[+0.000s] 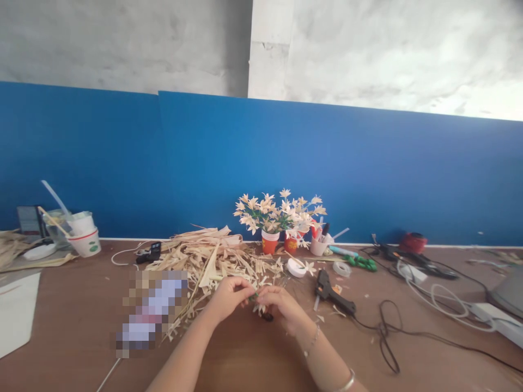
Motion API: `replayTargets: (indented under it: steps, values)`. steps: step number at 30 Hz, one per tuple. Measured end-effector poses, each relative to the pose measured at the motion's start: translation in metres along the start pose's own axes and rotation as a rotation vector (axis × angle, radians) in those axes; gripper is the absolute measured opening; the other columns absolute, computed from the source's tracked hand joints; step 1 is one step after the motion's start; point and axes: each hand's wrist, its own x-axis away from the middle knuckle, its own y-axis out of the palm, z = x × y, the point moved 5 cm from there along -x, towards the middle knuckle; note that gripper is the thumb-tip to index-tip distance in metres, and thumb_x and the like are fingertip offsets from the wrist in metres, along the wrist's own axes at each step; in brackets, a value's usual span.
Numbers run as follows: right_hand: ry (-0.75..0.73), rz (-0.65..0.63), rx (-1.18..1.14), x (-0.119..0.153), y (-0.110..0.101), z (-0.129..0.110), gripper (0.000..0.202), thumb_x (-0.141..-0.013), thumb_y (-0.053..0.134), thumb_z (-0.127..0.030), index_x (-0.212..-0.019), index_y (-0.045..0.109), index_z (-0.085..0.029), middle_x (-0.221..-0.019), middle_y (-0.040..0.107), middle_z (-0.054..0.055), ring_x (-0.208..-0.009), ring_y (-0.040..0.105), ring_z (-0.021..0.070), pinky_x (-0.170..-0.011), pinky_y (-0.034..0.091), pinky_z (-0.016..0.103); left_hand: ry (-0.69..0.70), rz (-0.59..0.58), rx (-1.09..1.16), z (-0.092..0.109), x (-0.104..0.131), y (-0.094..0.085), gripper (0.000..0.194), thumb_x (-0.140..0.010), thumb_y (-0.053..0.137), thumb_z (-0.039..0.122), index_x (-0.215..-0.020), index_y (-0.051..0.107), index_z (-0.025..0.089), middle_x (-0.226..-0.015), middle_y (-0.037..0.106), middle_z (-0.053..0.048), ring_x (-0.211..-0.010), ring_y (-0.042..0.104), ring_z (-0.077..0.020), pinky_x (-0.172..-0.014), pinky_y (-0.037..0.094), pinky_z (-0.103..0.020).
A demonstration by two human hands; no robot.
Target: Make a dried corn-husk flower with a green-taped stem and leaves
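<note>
My left hand (231,298) and my right hand (283,309) meet above the table, fingertips pinched close together. Between them shows a small bit of green, perhaps a stem or a strip of tape; the fingers hide most of it. A pale flower (260,308) hangs just under the fingers of my right hand, apparently on that green piece. Behind both hands spreads a heap of dry, straw-coloured husks (220,256). Small dark scissors handles or a similar black object (267,316) lie partly hidden below my right hand.
Paper cups (269,243) full of pale flowers stand at the back. A glue gun (333,294) with its black cord lies right, near a roll of tape (341,269) and a white power strip (496,321). A white tub (85,243) stands left, beyond a blurred-out object (153,313).
</note>
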Motion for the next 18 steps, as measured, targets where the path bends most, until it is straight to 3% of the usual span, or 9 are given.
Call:
replayTargets:
  steps: [5, 9, 12, 15, 18]
  values:
    - [0.023, -0.044, 0.020, 0.002, 0.000, 0.000, 0.004, -0.055, 0.066, -0.019, -0.055, 0.064, -0.016, -0.056, 0.059, 0.000, -0.051, 0.047, 0.0088, -0.050, 0.035, 0.020, 0.036, -0.043, 0.020, 0.004, 0.003, 0.004, 0.023, -0.067, 0.064, 0.038, -0.066, 0.059, 0.015, -0.053, 0.054, 0.003, -0.048, 0.046, -0.0096, -0.049, 0.037, -0.023]
    - [-0.036, 0.004, 0.243, -0.002, 0.001, -0.001, 0.011, -0.058, 0.065, -0.023, -0.064, 0.060, -0.015, -0.053, 0.055, -0.003, -0.045, 0.042, 0.0073, -0.047, 0.032, 0.020, 0.041, -0.041, -0.012, 0.002, 0.004, 0.004, 0.023, -0.070, 0.061, 0.037, -0.067, 0.057, 0.015, -0.050, 0.050, 0.004, -0.045, 0.044, -0.0085, -0.046, 0.033, -0.022]
    - [-0.253, 0.153, 0.527, -0.002, 0.002, -0.010, 0.013, -0.059, 0.063, -0.020, -0.071, 0.056, -0.017, -0.062, 0.056, -0.002, -0.051, 0.046, 0.0098, -0.049, 0.035, 0.021, 0.023, -0.016, -0.048, -0.004, 0.002, 0.002, 0.022, -0.071, 0.059, 0.037, -0.068, 0.057, 0.015, -0.046, 0.048, 0.005, -0.042, 0.042, -0.0086, -0.044, 0.032, -0.021]
    - [-0.550, 0.268, 0.769, 0.005, 0.007, -0.022, 0.007, -0.061, 0.059, -0.012, -0.062, 0.054, -0.018, -0.079, 0.058, 0.003, -0.073, 0.053, 0.0155, -0.065, 0.042, 0.026, 0.010, 0.017, -0.063, -0.008, -0.001, 0.001, 0.022, -0.070, 0.059, 0.037, -0.068, 0.057, 0.015, -0.044, 0.047, 0.005, -0.039, 0.041, -0.0091, -0.042, 0.032, -0.022]
    - [-0.706, 0.329, 0.928, 0.012, 0.010, -0.028, 0.009, -0.066, 0.057, -0.012, -0.060, 0.056, -0.018, -0.087, 0.057, 0.006, -0.085, 0.053, 0.0190, -0.076, 0.042, 0.030, -0.013, 0.051, -0.043, -0.011, -0.003, 0.000, 0.024, -0.068, 0.061, 0.038, -0.066, 0.057, 0.015, -0.042, 0.047, 0.005, -0.039, 0.042, -0.0096, -0.041, 0.033, -0.023]
